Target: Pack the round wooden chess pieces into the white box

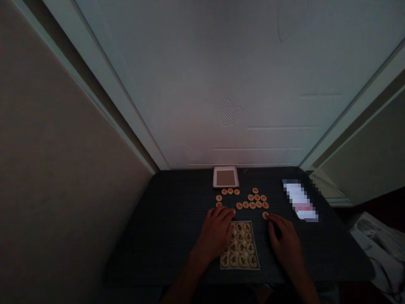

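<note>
Round pieces with red characters (252, 205) lie on the dark table in loose rows and a curve. Nearer the person, a shallow box (256, 267) holds rows of round pieces with black characters (242, 248). My left hand (217, 232) is over the box's upper left corner, its fingers bent and close together, with a red-marked piece (233, 211) at the fingertips. To the right of the box, my right hand (286, 240) pinches another red-marked piece (265, 215) at its left edge, at the table surface.
A box lid (225, 186) lies near the table's back edge. On the right of the table (164, 236) rests a phone with a blurred, bright screen (299, 198). A white wall panel (190, 84) rises behind. A white container (379, 240) stands beyond the right edge.
</note>
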`<state>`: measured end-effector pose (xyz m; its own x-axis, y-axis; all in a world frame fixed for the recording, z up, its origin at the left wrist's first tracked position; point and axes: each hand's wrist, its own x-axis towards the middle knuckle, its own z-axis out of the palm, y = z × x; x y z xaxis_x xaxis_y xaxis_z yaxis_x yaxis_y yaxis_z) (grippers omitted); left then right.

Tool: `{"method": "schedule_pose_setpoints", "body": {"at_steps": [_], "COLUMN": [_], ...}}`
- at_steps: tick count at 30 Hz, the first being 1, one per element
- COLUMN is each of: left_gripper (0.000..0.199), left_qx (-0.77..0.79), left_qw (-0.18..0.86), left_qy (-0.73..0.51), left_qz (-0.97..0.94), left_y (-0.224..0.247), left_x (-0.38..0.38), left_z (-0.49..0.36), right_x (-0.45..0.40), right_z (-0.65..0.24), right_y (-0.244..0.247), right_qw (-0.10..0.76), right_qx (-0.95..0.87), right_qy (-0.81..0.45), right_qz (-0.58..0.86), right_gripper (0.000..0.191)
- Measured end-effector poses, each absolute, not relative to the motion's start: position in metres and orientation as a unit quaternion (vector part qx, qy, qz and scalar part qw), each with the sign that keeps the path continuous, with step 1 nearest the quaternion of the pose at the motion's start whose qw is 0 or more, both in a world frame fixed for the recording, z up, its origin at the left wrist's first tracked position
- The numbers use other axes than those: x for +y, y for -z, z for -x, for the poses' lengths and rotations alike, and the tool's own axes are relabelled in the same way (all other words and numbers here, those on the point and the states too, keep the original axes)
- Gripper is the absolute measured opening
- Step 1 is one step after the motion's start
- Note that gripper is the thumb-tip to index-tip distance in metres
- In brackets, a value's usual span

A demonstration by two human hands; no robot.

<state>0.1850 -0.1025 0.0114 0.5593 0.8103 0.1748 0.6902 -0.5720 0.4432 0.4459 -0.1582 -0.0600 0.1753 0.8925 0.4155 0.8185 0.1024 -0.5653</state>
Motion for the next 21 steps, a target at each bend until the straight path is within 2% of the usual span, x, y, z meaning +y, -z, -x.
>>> {"method": "schedule_pose_setpoints", "body": {"at_steps": [10,17,21], "left_gripper": [0.046,0.036,0.033], "left_qx": [0.453,0.495,0.51], "left_qw": [0.13,0.106,0.103], "left_qy": [-0.182,-0.236,-0.263], "left_qz": [-0.863,-0.829,-0.812], "left_y": [-0.017,-0.012,-0.004], "left_x": [-0.091,-0.079,-0.077], "left_z": [-0.179,-0.147,-0.13], "right_x": [-0.157,-0.159,-0.15], "right_z": [-0.448,-0.447,-0.479], "right_y": [0.063,0.059,0.048], "right_qw": [0.383,0.396,0.379], "right_qx": [-0.639,-0.631,-0.611], "right_qy": [-0.055,-0.07,-0.061], "right_qz": [0.664,0.663,0.692], "right_gripper": [0.036,0.036,0.038]}}
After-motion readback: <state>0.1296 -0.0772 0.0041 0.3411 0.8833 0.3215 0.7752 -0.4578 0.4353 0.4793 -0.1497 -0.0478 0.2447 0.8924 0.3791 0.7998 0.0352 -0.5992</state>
